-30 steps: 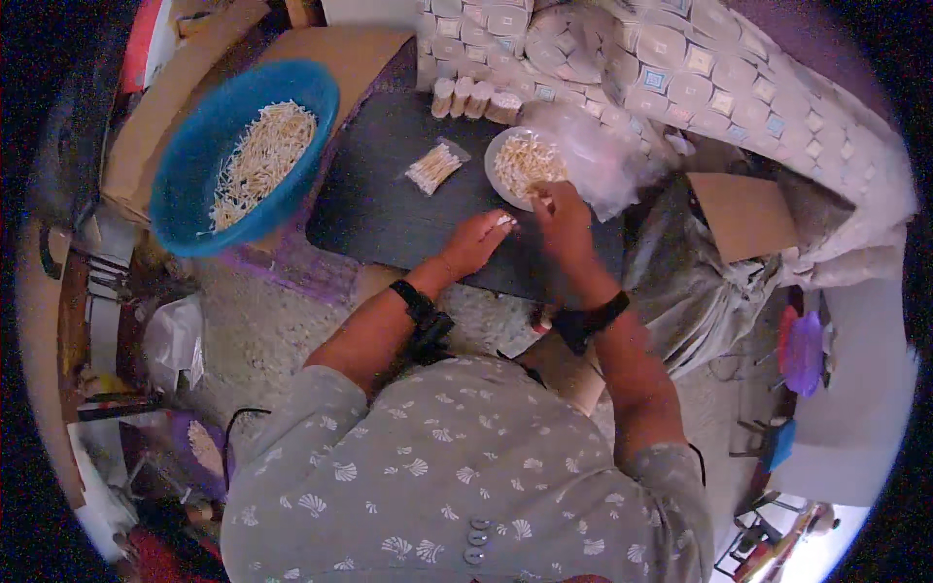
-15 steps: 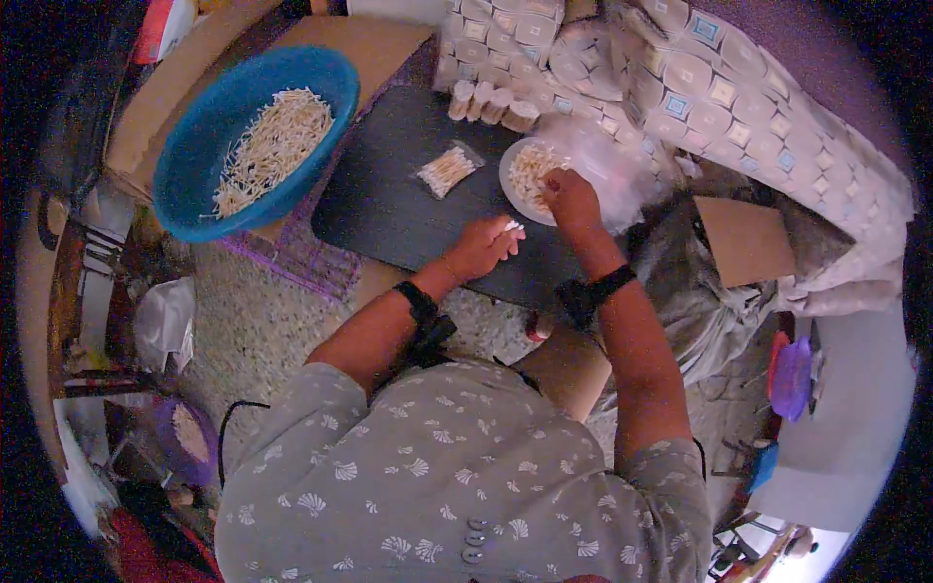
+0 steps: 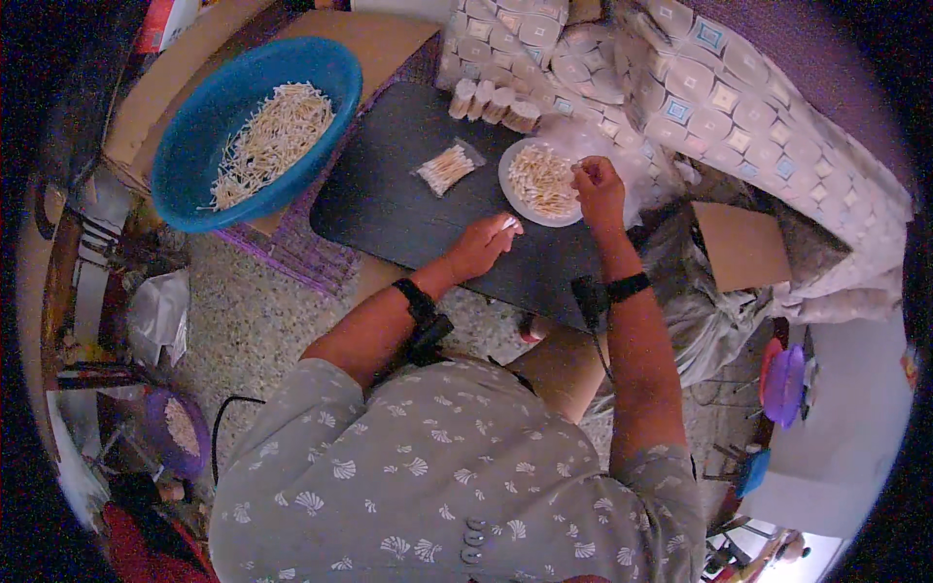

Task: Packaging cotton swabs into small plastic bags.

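Observation:
My left hand is closed over the near edge of a black board, with white tips of cotton swabs peeking out of its fingers. Just right of it stands a round white bowl filled with loose cotton swabs. At the bowl's right rim, my right hand has thumb and fingers pinched together. Whatever they hold, if anything, is too small to make out. A clear packet of cotton swabs lies on the board, left of the bowl.
Several upright bundles of swabs line the board's far edge. A big blue tub of loose swabs stands at the left on cardboard. Clear plastic lies beyond the bowl, against patterned cloth. A purple basin sits lower left.
My right hand has come up out of the swabs in the bowl and moved to the right rim. My left hand has stayed almost in place, still closed on its swabs.

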Available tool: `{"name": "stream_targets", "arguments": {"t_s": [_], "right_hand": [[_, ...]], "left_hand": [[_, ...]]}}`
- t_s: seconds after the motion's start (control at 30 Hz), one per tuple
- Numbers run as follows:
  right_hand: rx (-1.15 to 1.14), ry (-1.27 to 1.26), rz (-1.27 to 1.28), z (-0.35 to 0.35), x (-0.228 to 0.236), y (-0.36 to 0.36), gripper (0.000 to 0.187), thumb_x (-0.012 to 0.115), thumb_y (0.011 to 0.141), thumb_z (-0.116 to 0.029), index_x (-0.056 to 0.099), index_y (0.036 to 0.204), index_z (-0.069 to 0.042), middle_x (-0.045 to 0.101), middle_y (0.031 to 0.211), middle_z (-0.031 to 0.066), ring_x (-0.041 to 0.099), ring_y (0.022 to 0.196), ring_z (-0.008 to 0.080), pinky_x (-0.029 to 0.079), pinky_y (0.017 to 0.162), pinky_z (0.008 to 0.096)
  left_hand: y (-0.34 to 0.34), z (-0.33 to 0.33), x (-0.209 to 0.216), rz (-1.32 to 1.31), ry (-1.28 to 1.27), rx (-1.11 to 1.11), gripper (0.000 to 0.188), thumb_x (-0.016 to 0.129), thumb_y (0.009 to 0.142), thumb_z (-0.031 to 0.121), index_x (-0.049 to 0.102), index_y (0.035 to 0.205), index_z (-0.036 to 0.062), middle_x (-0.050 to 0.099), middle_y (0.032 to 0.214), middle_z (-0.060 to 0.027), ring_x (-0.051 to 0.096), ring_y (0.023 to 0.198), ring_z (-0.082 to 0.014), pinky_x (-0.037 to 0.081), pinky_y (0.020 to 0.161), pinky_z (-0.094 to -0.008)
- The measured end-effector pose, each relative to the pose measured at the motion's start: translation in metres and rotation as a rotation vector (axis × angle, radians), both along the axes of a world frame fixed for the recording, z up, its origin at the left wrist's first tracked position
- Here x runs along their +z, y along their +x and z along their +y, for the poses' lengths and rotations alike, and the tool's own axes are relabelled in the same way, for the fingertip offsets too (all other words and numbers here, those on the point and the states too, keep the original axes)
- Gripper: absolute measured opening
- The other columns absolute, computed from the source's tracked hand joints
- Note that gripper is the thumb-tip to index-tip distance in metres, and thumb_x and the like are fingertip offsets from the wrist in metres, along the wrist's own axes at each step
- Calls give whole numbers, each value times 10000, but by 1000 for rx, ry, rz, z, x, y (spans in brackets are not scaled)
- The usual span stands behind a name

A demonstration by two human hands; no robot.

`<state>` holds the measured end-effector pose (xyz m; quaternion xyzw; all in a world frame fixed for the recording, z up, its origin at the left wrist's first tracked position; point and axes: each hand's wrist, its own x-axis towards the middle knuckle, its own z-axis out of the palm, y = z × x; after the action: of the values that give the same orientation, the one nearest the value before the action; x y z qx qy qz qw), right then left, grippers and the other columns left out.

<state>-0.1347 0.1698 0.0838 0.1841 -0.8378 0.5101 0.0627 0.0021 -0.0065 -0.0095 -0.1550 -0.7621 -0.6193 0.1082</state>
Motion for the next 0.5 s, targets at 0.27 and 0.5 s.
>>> {"name": "stream_targets", "arguments": {"t_s": [0.27,0.5], "right_hand": [[3,-275,4,1,23,17,197,630,859,-130,555,1024,-54,622,827,56,596,639,124,477,520,245],[37,-315,-127,11,6,49,180,613,877,-141,558,1018,-44,633,819,54,604,642,122,488,534,240]], "left_hand": [[2,4,7,-3,-62,105,186,511,919,204,583,991,48,650,883,-119,628,812,-250,473,729,-349],[4,5,9,-76,-24,80,195,544,904,215,586,1007,55,646,888,-104,619,808,-205,476,730,-336]]}}
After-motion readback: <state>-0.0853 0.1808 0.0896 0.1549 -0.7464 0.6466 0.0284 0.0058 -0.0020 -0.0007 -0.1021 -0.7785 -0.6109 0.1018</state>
